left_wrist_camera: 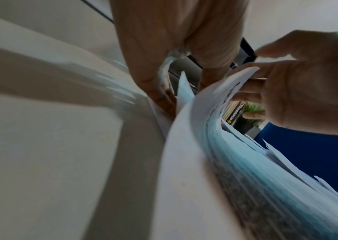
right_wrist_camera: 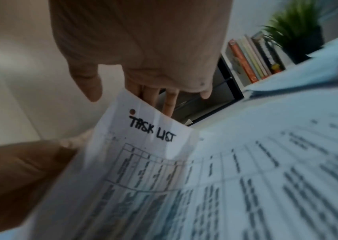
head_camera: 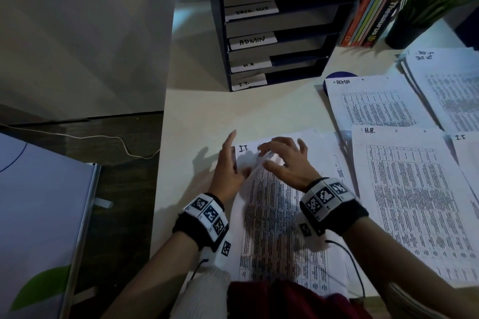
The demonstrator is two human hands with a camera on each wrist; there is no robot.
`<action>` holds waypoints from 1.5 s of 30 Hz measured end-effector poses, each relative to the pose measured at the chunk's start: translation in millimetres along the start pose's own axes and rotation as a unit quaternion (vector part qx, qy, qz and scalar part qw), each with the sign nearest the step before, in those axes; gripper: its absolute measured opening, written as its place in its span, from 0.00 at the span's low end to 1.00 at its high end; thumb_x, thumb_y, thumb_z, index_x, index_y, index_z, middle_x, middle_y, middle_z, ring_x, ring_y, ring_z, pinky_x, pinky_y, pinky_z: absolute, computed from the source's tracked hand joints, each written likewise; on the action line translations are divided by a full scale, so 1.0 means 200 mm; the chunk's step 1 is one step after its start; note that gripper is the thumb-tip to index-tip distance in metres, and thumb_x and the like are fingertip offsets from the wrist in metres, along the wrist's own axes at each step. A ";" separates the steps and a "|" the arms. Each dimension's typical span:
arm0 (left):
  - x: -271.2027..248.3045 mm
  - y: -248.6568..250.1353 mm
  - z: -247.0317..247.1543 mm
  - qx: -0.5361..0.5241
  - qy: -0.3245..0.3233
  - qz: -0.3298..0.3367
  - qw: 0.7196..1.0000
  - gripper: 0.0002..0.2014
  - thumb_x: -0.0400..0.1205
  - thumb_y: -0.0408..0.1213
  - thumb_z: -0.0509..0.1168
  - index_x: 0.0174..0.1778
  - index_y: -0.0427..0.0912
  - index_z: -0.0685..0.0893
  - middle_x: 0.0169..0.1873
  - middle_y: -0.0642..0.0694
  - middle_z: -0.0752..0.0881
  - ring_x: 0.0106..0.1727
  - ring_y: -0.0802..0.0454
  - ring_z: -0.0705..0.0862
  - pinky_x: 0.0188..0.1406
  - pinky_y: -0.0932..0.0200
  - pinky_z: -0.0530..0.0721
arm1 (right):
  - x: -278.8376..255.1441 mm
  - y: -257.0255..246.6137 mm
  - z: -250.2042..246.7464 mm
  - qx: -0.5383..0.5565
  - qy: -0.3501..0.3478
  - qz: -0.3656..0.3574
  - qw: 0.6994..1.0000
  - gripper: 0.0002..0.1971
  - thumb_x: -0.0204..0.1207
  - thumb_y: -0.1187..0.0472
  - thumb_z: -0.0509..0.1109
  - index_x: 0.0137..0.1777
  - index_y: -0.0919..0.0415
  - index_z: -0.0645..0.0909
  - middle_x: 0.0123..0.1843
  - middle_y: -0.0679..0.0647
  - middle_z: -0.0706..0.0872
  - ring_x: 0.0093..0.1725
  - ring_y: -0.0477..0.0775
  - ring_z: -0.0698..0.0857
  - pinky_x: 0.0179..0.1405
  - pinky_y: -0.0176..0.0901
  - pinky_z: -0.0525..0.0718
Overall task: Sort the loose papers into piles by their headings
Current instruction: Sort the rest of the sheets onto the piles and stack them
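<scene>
Meanwhile, at a pale desk (head_camera: pixel 207 111), two hands work the unsorted stack (head_camera: pixel 280 228) lying directly in front of the person. The right hand (head_camera: pixel 287 160), fingers curled, peels up the near-left corner of the top sheet (right_wrist_camera: pixel 143 146), headed "TASK LIST" in the right wrist view. The left hand (head_camera: pixel 228 168) stands on edge against the stack's left side, fingers straight, steadying it. Under the lifted corner a sheet headed "I.T." (head_camera: pixel 243 148) shows.

Four piles lie to the right: ADMIN (head_camera: pixel 373 103), H.R. (head_camera: pixel 414 189), a second I.T. pile (head_camera: pixel 466 153) at the frame edge, and the task-list pile (head_camera: pixel 445 85) farthest back. Judging by its heading, the lifted sheet belongs there. Doing this well likely means separating one sheet only, keeping the left hand pressed so those beneath do not drag, and squaring it on its pile.

The paper is thin, limp, printed with dense tables, and curls readily. A dark tray rack (head_camera: pixel 280 33) with labelled shelves stands behind.
</scene>
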State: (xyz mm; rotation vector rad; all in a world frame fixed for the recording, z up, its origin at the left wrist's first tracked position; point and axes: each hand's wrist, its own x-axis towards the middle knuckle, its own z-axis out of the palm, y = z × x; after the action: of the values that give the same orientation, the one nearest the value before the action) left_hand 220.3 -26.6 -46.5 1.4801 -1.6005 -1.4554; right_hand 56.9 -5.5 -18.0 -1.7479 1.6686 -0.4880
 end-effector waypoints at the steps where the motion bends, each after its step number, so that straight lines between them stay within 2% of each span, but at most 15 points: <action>1: 0.00 -0.01 0.00 0.032 0.006 0.019 0.999 0.35 0.77 0.32 0.69 0.75 0.60 0.62 0.69 0.42 0.69 0.69 0.41 0.73 0.66 0.47 0.76 | 0.02 0.01 -0.02 -0.031 -0.014 0.005 0.999 0.24 0.65 0.44 0.57 0.58 0.54 0.76 0.57 0.43 0.78 0.69 0.43 0.66 0.76 0.54 0.40; 3: -0.02 0.01 -0.01 0.075 0.006 0.007 0.997 0.20 0.82 0.47 0.63 0.70 0.52 0.74 0.75 0.45 0.63 0.76 0.44 0.64 0.75 0.45 0.66 | 0.06 0.03 -0.04 -0.065 -0.007 0.038 0.997 0.13 0.71 0.65 0.62 0.55 0.55 0.69 0.54 0.49 0.79 0.67 0.52 0.72 0.77 0.57 0.44; 7: -0.08 0.03 0.00 0.162 -0.015 0.022 0.986 0.38 0.67 0.77 0.48 0.66 0.58 0.77 0.81 0.51 0.53 0.81 0.47 0.49 0.80 0.40 0.48 | 0.12 0.02 -0.09 -0.106 0.013 0.044 0.993 0.10 0.76 0.66 0.64 0.57 0.59 0.77 0.52 0.53 0.85 0.60 0.56 0.78 0.76 0.57 0.56; 10: -0.10 0.05 0.01 0.127 -0.013 0.020 0.992 0.28 0.75 0.50 0.68 0.69 0.42 0.75 0.70 0.42 0.73 0.73 0.44 0.69 0.71 0.53 0.72 | 0.13 -0.05 -0.15 0.002 0.069 -0.017 0.997 0.04 0.78 0.65 0.66 0.47 0.63 0.82 0.42 0.54 0.87 0.45 0.57 0.83 0.57 0.48 0.76; 13: -0.12 0.12 0.02 0.029 0.037 -0.002 0.999 0.14 0.79 0.33 0.67 0.60 0.35 0.81 0.46 0.44 0.84 0.47 0.48 0.83 0.34 0.79 0.79 | 0.11 -0.13 -0.27 0.110 0.119 -0.041 0.986 0.04 0.78 0.69 0.65 0.45 0.62 0.80 0.40 0.47 0.84 0.42 0.47 0.82 0.44 0.29 0.77; 17: -0.10 0.32 -0.02 -0.041 0.108 0.059 0.991 0.09 0.78 0.33 0.68 0.53 0.37 0.84 0.42 0.46 0.85 0.39 0.56 0.84 0.37 0.74 0.80 | 0.02 -0.02 -0.44 0.141 0.332 0.018 0.933 0.21 0.71 0.60 0.69 0.65 0.61 0.75 0.60 0.51 0.78 0.61 0.49 0.75 0.67 0.50 0.72; 20: -0.05 0.52 -0.01 -0.122 0.107 0.099 0.982 0.09 0.78 0.31 0.68 0.53 0.42 0.82 0.42 0.54 0.85 0.37 0.72 0.84 0.38 0.79 0.79 | -0.08 0.15 -0.56 0.244 0.408 0.126 0.870 0.40 0.65 0.53 0.71 0.77 0.61 0.60 0.76 0.58 0.64 0.75 0.57 0.64 0.75 0.52 0.64; 22: 0.00 0.64 0.04 -0.150 0.112 0.107 0.976 0.10 0.77 0.31 0.69 0.52 0.45 0.82 0.41 0.57 0.85 0.37 0.74 0.84 0.40 0.78 0.80 | -0.15 0.23 -0.62 0.364 0.363 0.149 0.845 0.35 0.70 0.61 0.72 0.76 0.62 0.62 0.75 0.58 0.69 0.72 0.55 0.70 0.69 0.49 0.71; 24: 0.06 0.73 0.13 -0.182 0.124 0.101 0.970 0.08 0.76 0.33 0.70 0.48 0.48 0.82 0.42 0.58 0.85 0.41 0.70 0.85 0.47 0.71 0.81 | -0.20 0.29 -0.66 0.469 0.278 0.113 0.830 0.21 0.72 0.71 0.67 0.66 0.66 0.74 0.55 0.52 0.88 0.54 0.48 0.84 0.53 0.41 0.80; 26: 0.10 0.82 0.25 -0.202 0.128 0.081 0.968 0.10 0.75 0.38 0.72 0.49 0.48 0.80 0.44 0.59 0.83 0.47 0.64 0.83 0.55 0.63 0.78 | -0.26 0.35 -0.73 0.471 0.268 0.094 0.835 0.12 0.72 0.78 0.62 0.54 0.72 0.79 0.34 0.50 0.89 0.36 0.47 0.86 0.41 0.38 0.83; 28: 0.14 0.89 0.40 -0.200 0.101 0.054 0.973 0.13 0.76 0.40 0.71 0.52 0.47 0.76 0.45 0.58 0.82 0.50 0.61 0.80 0.60 0.61 0.74 | -0.32 0.41 -0.85 0.456 0.292 0.089 0.836 0.11 0.71 0.81 0.60 0.46 0.69 0.80 0.30 0.55 0.86 0.30 0.47 0.83 0.35 0.37 0.83; 33: 0.23 1.02 0.79 -0.104 0.001 0.063 0.993 0.11 0.81 0.35 0.65 0.57 0.37 0.81 0.53 0.39 0.85 0.59 0.41 0.83 0.66 0.43 0.78 | -0.42 0.72 -1.23 0.438 0.355 0.084 0.822 0.10 0.70 0.76 0.66 0.42 0.61 0.76 0.40 0.56 0.82 0.39 0.50 0.83 0.43 0.40 0.82; 37: 0.37 1.17 1.07 -0.049 0.079 0.087 0.992 0.08 0.83 0.33 0.62 0.56 0.37 0.81 0.46 0.47 0.82 0.50 0.51 0.81 0.50 0.62 0.78 | -0.44 1.08 -1.46 0.232 0.343 0.133 0.900 0.11 0.70 0.78 0.68 0.46 0.63 0.78 0.39 0.56 0.82 0.35 0.43 0.81 0.41 0.38 0.76; 40: 0.47 1.30 1.22 -0.008 0.136 0.118 0.984 0.11 0.83 0.32 0.60 0.58 0.30 0.81 0.45 0.44 0.81 0.47 0.51 0.79 0.36 0.68 0.74 | -0.47 1.35 -1.53 0.016 0.186 0.198 0.962 0.21 0.67 0.71 0.75 0.61 0.64 0.78 0.54 0.60 0.84 0.50 0.56 0.81 0.52 0.42 0.76; 45: 0.58 1.39 1.45 0.028 0.150 0.130 0.980 0.13 0.84 0.33 0.59 0.61 0.31 0.79 0.59 0.36 0.84 0.60 0.43 0.81 0.60 0.55 0.79 | -0.51 1.53 -1.45 -0.255 -0.107 0.229 0.933 0.47 0.62 0.54 0.81 0.79 0.49 0.58 0.78 0.49 0.65 0.78 0.57 0.60 0.76 0.65 0.59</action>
State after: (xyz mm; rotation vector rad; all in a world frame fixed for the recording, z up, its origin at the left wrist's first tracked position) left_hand -171.5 -79.8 90.9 1.3826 -1.5855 -0.9978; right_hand -372.8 46.4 -3.0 -1.5872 2.0711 0.3706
